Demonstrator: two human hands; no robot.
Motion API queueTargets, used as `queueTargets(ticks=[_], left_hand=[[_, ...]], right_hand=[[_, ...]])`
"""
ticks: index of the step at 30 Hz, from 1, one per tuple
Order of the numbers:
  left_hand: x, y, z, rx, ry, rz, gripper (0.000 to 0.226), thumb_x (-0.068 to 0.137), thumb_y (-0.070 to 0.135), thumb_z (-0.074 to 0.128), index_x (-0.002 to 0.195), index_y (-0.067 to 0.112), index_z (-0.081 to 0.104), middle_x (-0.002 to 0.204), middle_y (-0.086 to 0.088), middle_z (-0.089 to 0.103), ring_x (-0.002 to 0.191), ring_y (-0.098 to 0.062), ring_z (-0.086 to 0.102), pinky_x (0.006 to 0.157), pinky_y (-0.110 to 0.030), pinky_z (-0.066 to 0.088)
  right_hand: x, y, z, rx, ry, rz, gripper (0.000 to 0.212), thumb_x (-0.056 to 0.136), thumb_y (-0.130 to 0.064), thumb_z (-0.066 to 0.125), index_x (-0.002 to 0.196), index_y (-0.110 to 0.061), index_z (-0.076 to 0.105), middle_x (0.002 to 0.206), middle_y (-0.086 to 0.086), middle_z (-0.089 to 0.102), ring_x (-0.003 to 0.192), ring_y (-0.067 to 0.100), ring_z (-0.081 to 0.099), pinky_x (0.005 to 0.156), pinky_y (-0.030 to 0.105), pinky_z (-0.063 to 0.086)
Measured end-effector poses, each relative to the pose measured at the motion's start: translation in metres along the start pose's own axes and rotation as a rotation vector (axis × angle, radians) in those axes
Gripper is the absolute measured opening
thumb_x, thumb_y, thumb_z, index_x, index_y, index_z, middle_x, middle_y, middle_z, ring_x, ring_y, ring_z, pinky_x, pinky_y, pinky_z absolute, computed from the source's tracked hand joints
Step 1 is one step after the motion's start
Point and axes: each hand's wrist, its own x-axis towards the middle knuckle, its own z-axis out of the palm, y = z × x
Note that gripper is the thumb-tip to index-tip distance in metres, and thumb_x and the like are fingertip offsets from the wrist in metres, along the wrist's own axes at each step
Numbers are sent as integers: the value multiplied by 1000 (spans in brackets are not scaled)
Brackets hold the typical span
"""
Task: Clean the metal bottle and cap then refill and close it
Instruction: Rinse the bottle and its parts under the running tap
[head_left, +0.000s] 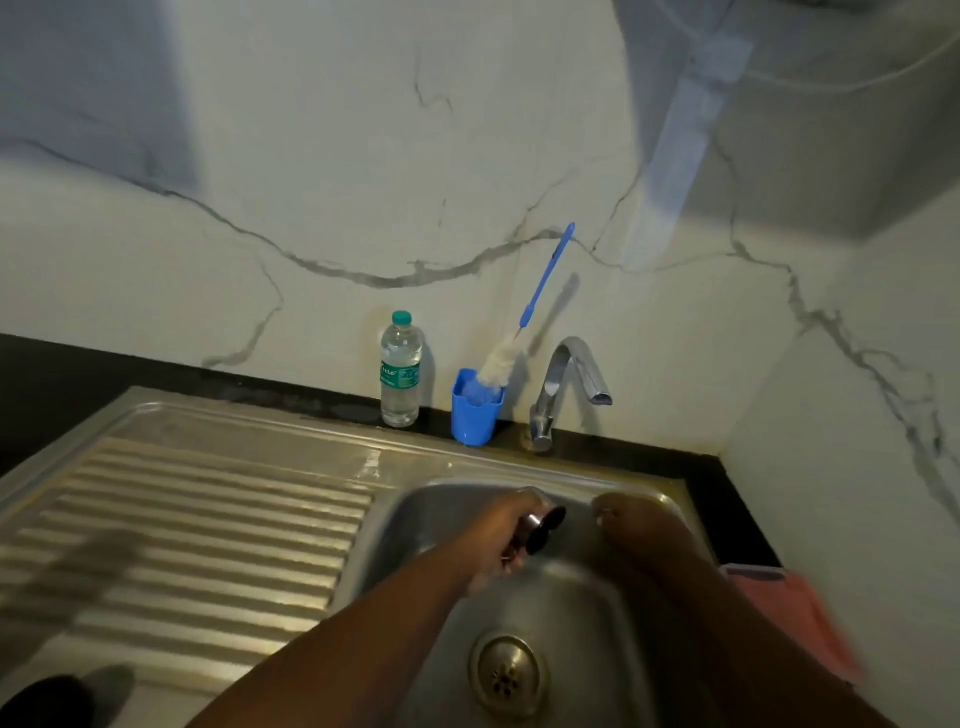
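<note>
Here, over the sink (415, 512): left hand (506, 535) clenched round the bottle (537, 530), long axis level, dark end pointing right toward the right hand (631, 522), just apart. Right hand's grasp: cannot tell, blurred.

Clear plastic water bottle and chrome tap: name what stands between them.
In the head view, a blue plastic cup holding a blue-handled bottle brush stands between the bottle and tap.

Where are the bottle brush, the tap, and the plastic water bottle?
bottle brush (546, 278): head view, on its blue handle.
tap (569, 371): head view, on the bend of the spout.
plastic water bottle (400, 375): head view, on its green label.
</note>
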Motion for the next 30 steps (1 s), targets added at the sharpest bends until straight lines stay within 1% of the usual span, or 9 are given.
queueTargets(ticks=[3, 6, 9, 13, 20, 23, 25, 27, 30], left_hand=[[19, 1, 15, -129, -33, -28, 21, 88, 34, 64, 96, 14, 63, 84, -6, 61, 69, -11, 55, 58, -19, 41], [42, 0, 26, -208, 4, -32, 26, 88, 39, 65, 97, 15, 65, 85, -6, 65, 67, -11, 57, 56, -18, 41], [59, 1, 31, -304, 34, -67, 42, 79, 49, 71, 100, 13, 65, 88, -8, 64, 67, -12, 55, 53, -18, 42], [73, 2, 33, -377, 49, -109, 67, 68, 58, 71, 116, 11, 64, 102, -12, 64, 72, -15, 57, 59, -22, 45], [82, -8, 34, -540, -37, -151, 63, 78, 58, 64, 117, 9, 63, 103, -22, 68, 86, -27, 65, 74, -33, 52], [83, -11, 35, -600, -53, -145, 58, 80, 53, 64, 115, 7, 62, 99, -22, 69, 81, -27, 65, 69, -31, 54], [84, -14, 36, -624, -60, -141, 59, 78, 52, 65, 115, 6, 62, 97, -22, 70, 79, -26, 65, 65, -30, 55], [85, -17, 36, -643, -58, -143, 60, 78, 52, 65, 115, 5, 63, 96, -22, 70, 79, -26, 65, 64, -30, 56], [85, -21, 35, -676, -56, -153, 59, 83, 54, 63, 114, 4, 63, 96, -22, 69, 78, -26, 65, 64, -29, 56]], right_hand=[[37, 5, -4, 74, 6, -70, 34, 99, -28, 39, 130, -24, 53, 133, 0, 54, 118, 17, 51, 100, 30, 36], [70, -1, -13, 299, 75, -123, 32, 99, -24, 44, 128, -18, 56, 129, 5, 58, 114, 21, 54, 96, 30, 39], [95, -13, -20, 433, 119, -190, 28, 99, -26, 46, 122, -18, 59, 116, 8, 63, 94, 17, 56, 82, 26, 39], [125, -28, -16, 522, 29, -241, 31, 99, -32, 44, 119, -19, 62, 102, 3, 62, 72, 1, 50, 66, 17, 38], [146, -28, -2, 668, -30, -199, 27, 94, -35, 52, 110, -19, 67, 103, 1, 68, 96, 15, 63, 88, 30, 48], [150, -27, -2, 622, -28, -239, 24, 96, -22, 49, 110, -21, 69, 99, -5, 68, 89, 7, 60, 81, 18, 46], [152, -28, -5, 615, -73, -230, 22, 97, -23, 48, 108, -19, 68, 89, -13, 65, 76, -2, 58, 64, 6, 41], [156, -30, -5, 620, -94, -210, 23, 97, -29, 48, 104, -18, 67, 86, -14, 65, 78, 0, 60, 62, 10, 43], [169, -34, 2, 590, -91, -192, 26, 96, -22, 50, 111, -9, 66, 108, 10, 67, 102, 26, 62, 88, 34, 51]])
